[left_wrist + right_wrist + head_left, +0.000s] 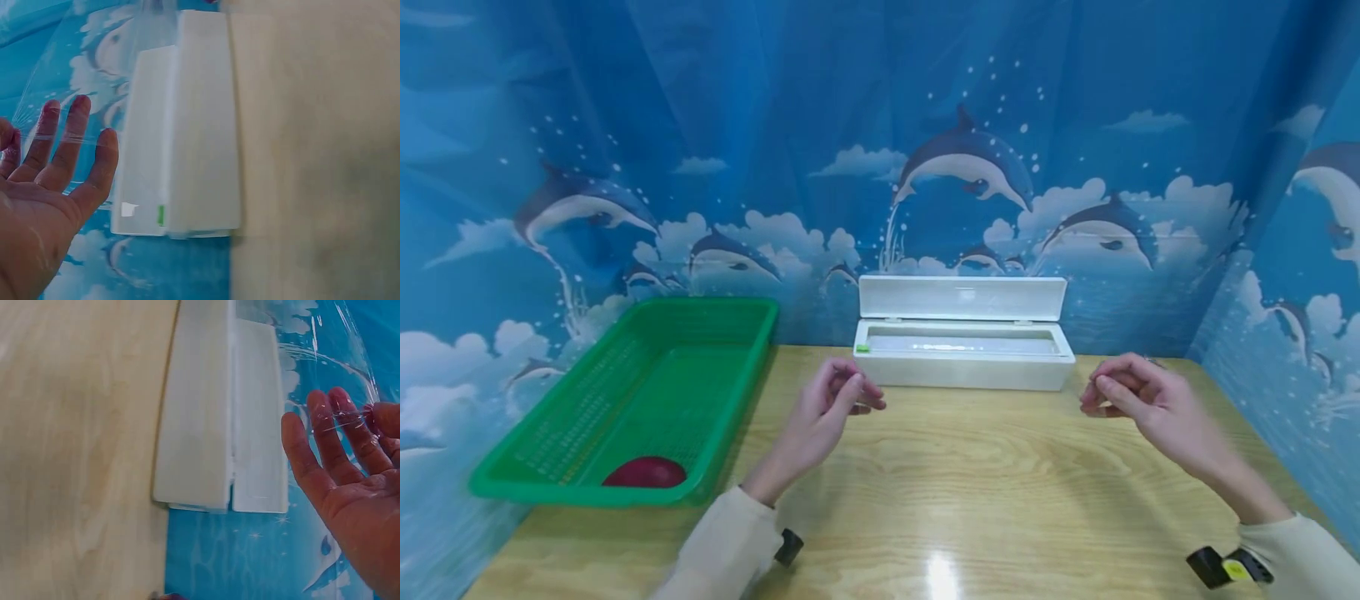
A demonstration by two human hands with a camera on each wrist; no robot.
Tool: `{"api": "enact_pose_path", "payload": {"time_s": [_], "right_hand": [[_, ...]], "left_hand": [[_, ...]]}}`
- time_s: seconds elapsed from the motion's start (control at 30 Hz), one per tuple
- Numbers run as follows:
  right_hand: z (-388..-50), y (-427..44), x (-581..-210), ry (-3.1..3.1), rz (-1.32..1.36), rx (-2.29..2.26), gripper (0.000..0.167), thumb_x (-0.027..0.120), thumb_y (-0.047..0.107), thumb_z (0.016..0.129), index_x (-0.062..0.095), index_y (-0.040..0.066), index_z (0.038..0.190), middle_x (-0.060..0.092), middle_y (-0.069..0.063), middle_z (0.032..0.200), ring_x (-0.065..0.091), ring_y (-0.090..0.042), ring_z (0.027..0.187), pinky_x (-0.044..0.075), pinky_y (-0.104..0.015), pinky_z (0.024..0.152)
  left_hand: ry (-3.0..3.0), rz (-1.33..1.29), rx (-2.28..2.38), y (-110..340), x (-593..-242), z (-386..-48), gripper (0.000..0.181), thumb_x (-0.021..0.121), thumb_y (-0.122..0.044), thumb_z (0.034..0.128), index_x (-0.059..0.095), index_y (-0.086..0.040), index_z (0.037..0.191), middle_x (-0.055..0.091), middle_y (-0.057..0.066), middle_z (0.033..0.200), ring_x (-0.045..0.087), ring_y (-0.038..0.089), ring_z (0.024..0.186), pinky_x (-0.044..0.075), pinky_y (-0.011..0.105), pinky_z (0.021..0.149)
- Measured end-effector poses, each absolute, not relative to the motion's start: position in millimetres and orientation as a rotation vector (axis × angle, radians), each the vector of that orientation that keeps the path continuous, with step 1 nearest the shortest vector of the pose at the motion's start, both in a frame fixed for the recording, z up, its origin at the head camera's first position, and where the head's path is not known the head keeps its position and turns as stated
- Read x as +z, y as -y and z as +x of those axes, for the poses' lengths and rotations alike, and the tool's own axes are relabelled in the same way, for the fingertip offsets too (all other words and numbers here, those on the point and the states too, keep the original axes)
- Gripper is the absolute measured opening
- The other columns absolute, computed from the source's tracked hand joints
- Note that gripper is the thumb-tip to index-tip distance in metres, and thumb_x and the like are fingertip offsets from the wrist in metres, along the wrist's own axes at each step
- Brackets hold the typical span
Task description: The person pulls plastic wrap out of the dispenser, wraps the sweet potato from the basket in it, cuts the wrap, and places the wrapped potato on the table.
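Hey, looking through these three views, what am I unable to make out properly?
- Red thing in the green basket: head view; the near side hides its lower part.
- Clear film: head view; too faint to trace between left hand and right hand.
- Left thumb: left wrist view; left edge cuts it off.
- Small dark thing: right wrist view; bottom edge cuts it off.

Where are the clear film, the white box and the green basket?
Clear film (334, 361): right wrist view, glossy stretched part.
White box (962, 372): head view, front wall.
Green basket (681, 387): head view, bare floor.
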State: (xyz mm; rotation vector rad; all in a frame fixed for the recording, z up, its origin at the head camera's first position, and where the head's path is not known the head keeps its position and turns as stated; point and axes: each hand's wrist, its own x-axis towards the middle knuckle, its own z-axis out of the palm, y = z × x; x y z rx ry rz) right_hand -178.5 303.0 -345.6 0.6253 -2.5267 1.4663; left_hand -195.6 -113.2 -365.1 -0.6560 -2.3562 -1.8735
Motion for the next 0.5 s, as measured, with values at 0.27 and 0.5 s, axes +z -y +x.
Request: {"api": "enact_pose_path", "payload": {"time_s": [0.27, 0.5], "right_hand": [[-174.5, -305.5, -376.4, 2.618, 0.654, 1.422, 0.022, 0.050, 0.003, 0.106, 0.066, -0.005, 0.119, 0.076, 0.005, 0.098, 0.073, -0.006, 0.090, 0.060, -0.019, 0.078], [-169.7, -314.1, -400.8, 2.645, 0.829, 1.354, 0.021, 0.059, -0.003, 0.098, 0.074, 0.004, 0.110, 0.077, 0.006, 0.105, 0.069, -0.002, 0.097, 0.056, -0.017, 0.080]], "left_hand": [[2.459, -0.606, -1.974, 115.7, -395.1, -193.6, 0.020, 0.046, -0.018, 0.1093, 0.052, 0.000, 0.117, 0.071, 0.017, 0.109, 0.074, 0.024, 0.100, 0.059, 0.044, 0.097], [2.591, -0.705, -1.850, 120.2, -404.7, -191.9, 0.015, 0.053, -0.017, 0.1053, 0.061, -0.005, 0.106, 0.073, 0.011, 0.111, 0.071, 0.023, 0.107, 0.056, 0.040, 0.102]]}}
